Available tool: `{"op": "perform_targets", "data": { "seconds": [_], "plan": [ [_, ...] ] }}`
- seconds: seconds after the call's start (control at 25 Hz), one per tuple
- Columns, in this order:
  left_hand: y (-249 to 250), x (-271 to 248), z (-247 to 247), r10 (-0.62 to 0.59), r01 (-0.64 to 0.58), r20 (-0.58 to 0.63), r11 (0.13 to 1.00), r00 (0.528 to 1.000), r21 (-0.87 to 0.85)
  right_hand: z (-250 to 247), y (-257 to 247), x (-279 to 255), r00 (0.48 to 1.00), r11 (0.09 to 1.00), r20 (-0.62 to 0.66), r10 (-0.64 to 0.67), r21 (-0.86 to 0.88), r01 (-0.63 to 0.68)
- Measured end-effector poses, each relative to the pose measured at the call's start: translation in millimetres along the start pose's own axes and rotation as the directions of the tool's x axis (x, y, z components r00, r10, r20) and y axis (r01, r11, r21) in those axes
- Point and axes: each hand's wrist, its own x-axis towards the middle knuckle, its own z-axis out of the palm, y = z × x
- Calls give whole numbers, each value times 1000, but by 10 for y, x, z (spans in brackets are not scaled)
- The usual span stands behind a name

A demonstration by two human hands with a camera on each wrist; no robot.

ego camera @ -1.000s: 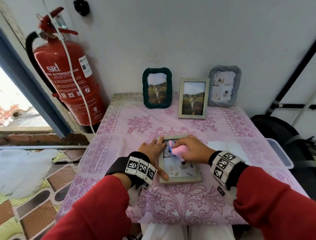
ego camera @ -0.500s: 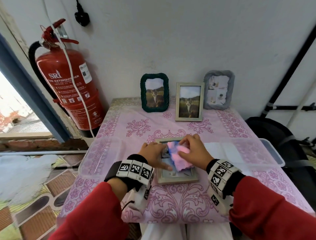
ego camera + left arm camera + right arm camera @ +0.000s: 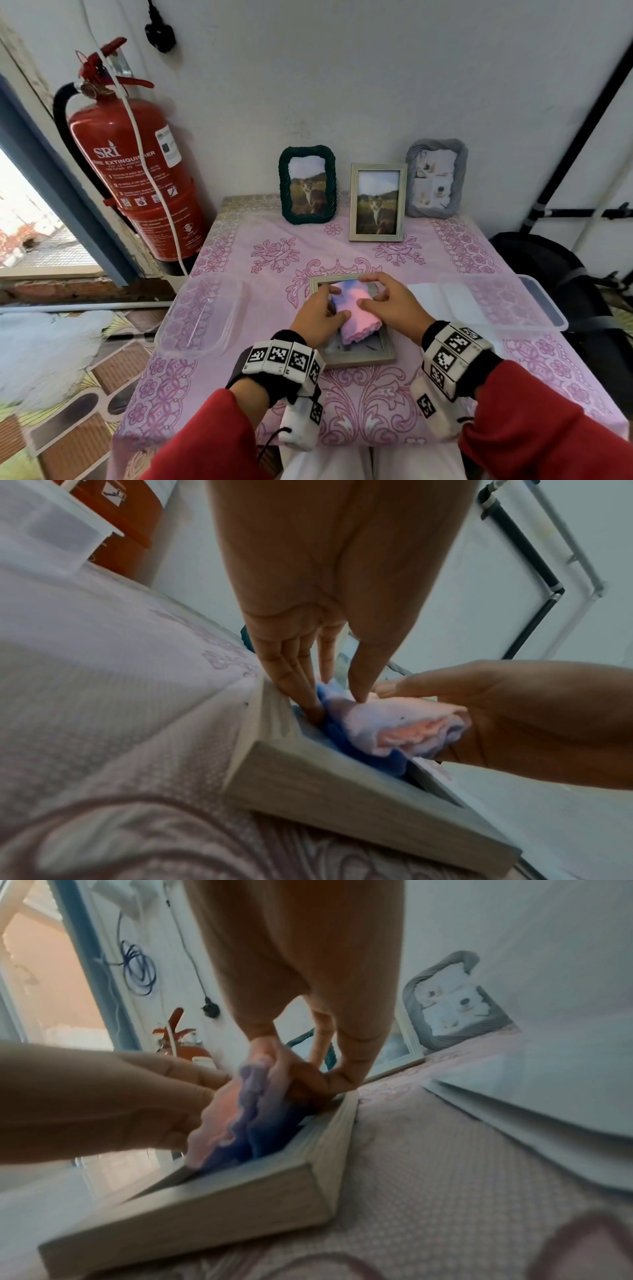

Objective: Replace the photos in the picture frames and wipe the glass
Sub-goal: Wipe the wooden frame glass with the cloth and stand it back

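Pink floral cloth is covering the table (image 3: pixel 455 404), which is being viewed against a white wall. Compared with a second ago, the cloth (image 3: pixel 354 310) is now being spread out much longer over the glass, where it was being held as a small bunch near the far end; the view is also being tilted higher. A pale wooden frame (image 3: pixel 363 358) is lying flat at the near centre of the table. The folded pink and blue cloth is being pressed onto its glass by both hands. The left hand (image 3: pixel 317 317) is being curled onto the cloth's left edge, thumb on top and fingertips (image 3: pixel 313 710) tucked against the frame's inner rim. The right hand (image 3: pixel 390 306) is gripping the cloth's right side, with its far fingers reaching the frame's far edge.

Four frames are being counted in all: the flat one, plus three standing upright at the far edge, a green frame (image 3: pixel 308 185), a wooden frame (image 3: pixel 377 202) and a grey frame (image 3: pixel 435 178). Two clear plastic lids are lying on the table, a left lid (image 3: pixel 198 317) and a right lid (image 3: pixel 503 303). One red fire extinguisher (image 3: pixel 135 171) is standing at the far left.
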Motion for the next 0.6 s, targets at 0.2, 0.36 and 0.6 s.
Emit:
{"op": "perform_targets", "data": {
  "seconds": [0.2,0.36,0.6],
  "plan": [
    [-24,-25,47,5,-12,-44,988,999,-155,-11,-42,-67,989,994,145,-9,112,-7],
    [18,-59,89,-2,-20,-45,874,999,-485,-40,-79,-94,992,902,124,25,426,-76],
    [14,-78,-9,20,-65,-89,840,996,-538,-59,-71,-113,992,918,118,-44,396,-7]
  ]
}}
